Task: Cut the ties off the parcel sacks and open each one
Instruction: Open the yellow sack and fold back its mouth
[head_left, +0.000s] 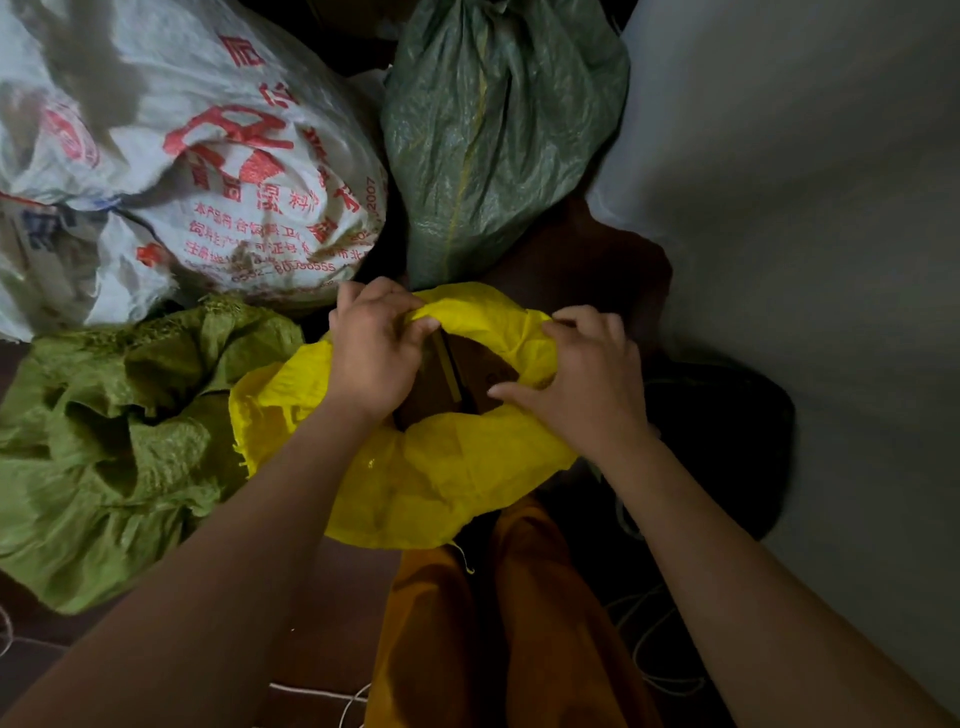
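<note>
A yellow woven sack (415, 478) stands in front of me with its mouth spread wide. A brown cardboard box (441, 384) with a strip of tape shows inside. My left hand (374, 353) grips the far left rim of the mouth, fingers curled over the edge. My right hand (582, 379) holds the right rim, fingers curled on the fabric and thumb reaching over the opening. A light green sack (114, 441) lies at the left, its mouth loose and frayed. A dark green sack (493, 140) stands behind, gathered at the top. A white sack with red print (208, 156) fills the back left.
A pale wall (810, 208) runs along the right. A dark bag or bundle (727, 441) sits against it by my right wrist. White string pieces (649, 639) lie on the dark floor. My orange trousers (493, 623) are below the sack.
</note>
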